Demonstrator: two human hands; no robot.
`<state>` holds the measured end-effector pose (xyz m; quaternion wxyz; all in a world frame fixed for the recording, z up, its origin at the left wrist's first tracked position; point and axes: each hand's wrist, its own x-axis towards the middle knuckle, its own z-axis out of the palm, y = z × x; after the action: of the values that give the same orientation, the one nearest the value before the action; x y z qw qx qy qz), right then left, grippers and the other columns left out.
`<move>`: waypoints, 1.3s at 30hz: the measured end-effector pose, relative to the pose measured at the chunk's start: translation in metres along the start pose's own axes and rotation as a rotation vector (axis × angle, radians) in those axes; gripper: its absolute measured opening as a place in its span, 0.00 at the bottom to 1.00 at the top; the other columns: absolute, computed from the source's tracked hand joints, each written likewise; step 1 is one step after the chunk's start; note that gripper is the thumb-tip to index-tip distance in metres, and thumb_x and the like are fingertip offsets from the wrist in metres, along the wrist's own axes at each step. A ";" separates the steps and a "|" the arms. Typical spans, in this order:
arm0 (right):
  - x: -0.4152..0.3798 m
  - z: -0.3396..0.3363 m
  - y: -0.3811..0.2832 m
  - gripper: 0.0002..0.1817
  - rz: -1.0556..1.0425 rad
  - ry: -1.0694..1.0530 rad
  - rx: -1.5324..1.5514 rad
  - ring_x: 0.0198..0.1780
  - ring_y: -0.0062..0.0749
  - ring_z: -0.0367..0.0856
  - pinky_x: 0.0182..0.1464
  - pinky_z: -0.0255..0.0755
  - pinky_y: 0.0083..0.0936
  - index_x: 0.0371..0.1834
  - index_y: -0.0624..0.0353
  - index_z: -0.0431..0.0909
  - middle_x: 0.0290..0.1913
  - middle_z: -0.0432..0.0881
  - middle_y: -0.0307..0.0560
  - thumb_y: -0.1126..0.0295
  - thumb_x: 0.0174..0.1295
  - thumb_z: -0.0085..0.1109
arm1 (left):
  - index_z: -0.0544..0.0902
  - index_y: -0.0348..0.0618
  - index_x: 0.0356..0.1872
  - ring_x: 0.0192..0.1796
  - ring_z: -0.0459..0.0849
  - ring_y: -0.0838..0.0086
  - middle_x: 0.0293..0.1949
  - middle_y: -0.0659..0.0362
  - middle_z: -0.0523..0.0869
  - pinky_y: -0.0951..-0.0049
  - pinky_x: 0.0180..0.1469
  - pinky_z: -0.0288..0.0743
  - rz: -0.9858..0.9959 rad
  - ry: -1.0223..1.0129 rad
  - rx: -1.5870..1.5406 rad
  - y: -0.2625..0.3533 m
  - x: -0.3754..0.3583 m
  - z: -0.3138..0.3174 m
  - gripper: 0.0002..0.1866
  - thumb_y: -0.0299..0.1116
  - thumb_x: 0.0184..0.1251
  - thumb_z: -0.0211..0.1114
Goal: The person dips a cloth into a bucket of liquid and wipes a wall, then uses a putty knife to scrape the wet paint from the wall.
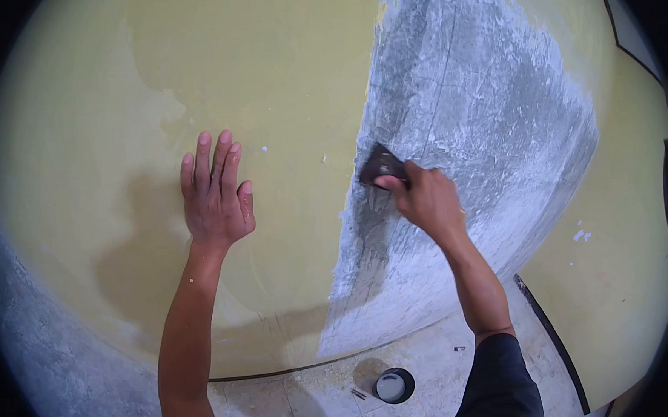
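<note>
My left hand (pixel 216 196) lies flat on the yellow painted wall (pixel 282 75), its fingers stretched upward and holding nothing. In my right hand (pixel 432 199) is a dark scraper (pixel 382 166), gripped by its handle with the thumb along it. Its blade meets the wall at the ragged border between the yellow paint and a grey, scratched bare patch (pixel 488 125). White streaks and scrape marks cover much of that patch.
Below the wall, a dark round tub (pixel 393 386) with pale contents stands on the tiled floor (pixel 314 398), near my feet. Paint crumbs are scattered around it. A dark baseboard (pixel 556 340) edges the yellow wall at the right, where loose flakes (pixel 581 235) cling.
</note>
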<state>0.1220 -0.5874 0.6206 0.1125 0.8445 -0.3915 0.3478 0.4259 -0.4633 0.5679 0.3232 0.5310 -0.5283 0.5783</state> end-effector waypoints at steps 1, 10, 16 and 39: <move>0.004 0.000 -0.014 0.28 0.003 -0.005 0.002 0.28 0.64 0.84 0.30 0.77 0.51 0.32 0.61 0.79 0.22 0.82 0.64 0.42 0.66 0.59 | 0.60 0.38 0.75 0.79 0.60 0.52 0.75 0.51 0.69 0.51 0.79 0.44 0.000 0.002 0.010 0.000 0.000 -0.001 0.28 0.40 0.80 0.44; -0.002 0.010 -0.037 0.30 0.028 -0.003 0.098 0.30 0.66 0.83 0.34 0.76 0.54 0.31 0.62 0.79 0.22 0.82 0.63 0.40 0.67 0.57 | 0.60 0.40 0.76 0.80 0.60 0.53 0.76 0.54 0.67 0.50 0.78 0.46 -0.013 0.023 -0.025 -0.001 -0.002 0.001 0.29 0.41 0.80 0.45; -0.005 -0.002 -0.017 0.26 0.029 -0.118 0.019 0.31 0.66 0.83 0.35 0.75 0.52 0.37 0.61 0.80 0.25 0.83 0.61 0.44 0.67 0.60 | 0.59 0.40 0.76 0.80 0.60 0.53 0.76 0.54 0.68 0.50 0.79 0.45 0.013 0.003 -0.067 -0.007 -0.004 -0.002 0.28 0.40 0.79 0.45; 0.015 -0.010 -0.062 0.27 -0.130 0.018 -0.113 0.27 0.56 0.86 0.28 0.78 0.47 0.32 0.58 0.80 0.23 0.84 0.56 0.41 0.63 0.62 | 0.67 0.43 0.73 0.79 0.61 0.51 0.76 0.53 0.68 0.49 0.78 0.46 0.013 -0.006 0.018 -0.002 -0.003 -0.001 0.27 0.42 0.79 0.46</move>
<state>0.1700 -0.5501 0.6427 0.1857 0.8573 -0.3535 0.3248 0.4276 -0.4610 0.5660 0.3131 0.5319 -0.5275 0.5837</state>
